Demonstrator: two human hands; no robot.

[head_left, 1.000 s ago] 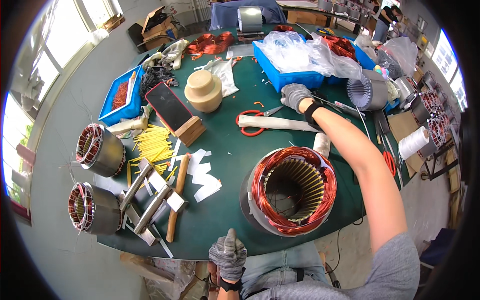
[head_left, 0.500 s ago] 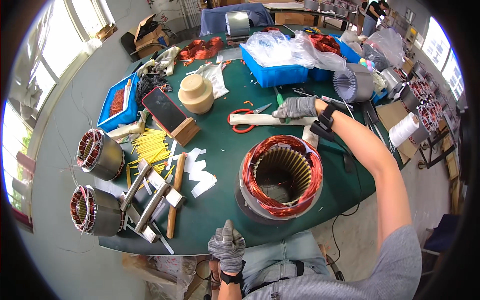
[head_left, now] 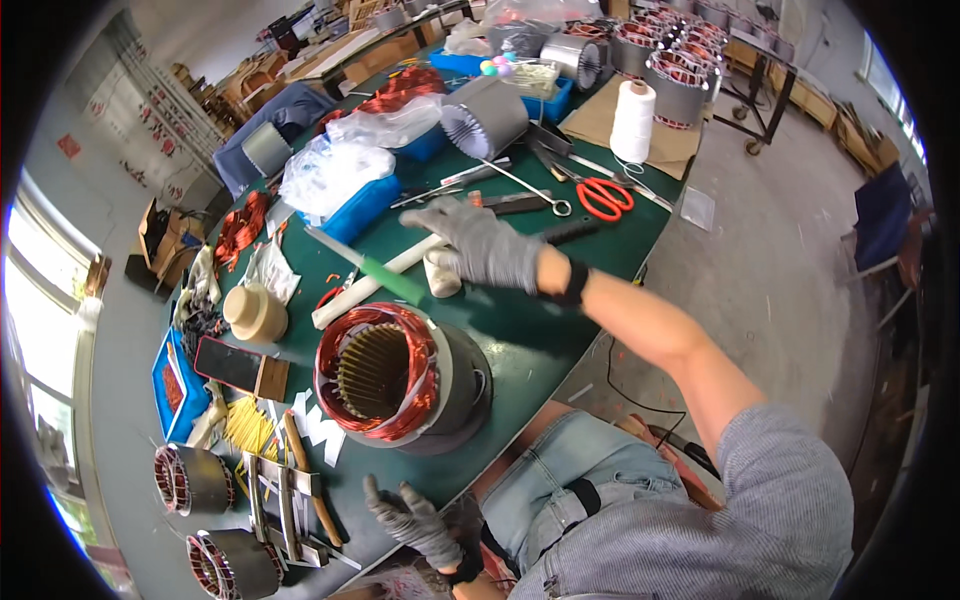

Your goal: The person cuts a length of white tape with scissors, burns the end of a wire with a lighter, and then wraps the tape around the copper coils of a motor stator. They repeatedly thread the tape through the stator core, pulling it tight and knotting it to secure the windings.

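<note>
My right hand, in a grey glove, reaches over the bench with its fingers stretched out and nothing visible in them. Close below its thumb stands a short cream-coloured cylinder. Beside it a green-handled tool with a thin pale blade lies across a long pale stick. In front of these is a motor stator, upright, with red copper windings around its open top. My left hand, also gloved, hovers at the bench's near edge, fingers spread, touching nothing.
Red-handled scissors, a metal rod with a ring end and a white thread spool lie to the right. A blue bin with plastic bags stands farther back. Left are a phone on a wooden block, yellow sticks, a wooden-handled hammer.
My view has swung to the right. My right hand has let go of the green-handled tool and stretched out beyond it. My left hand has gone from closed to spread.
</note>
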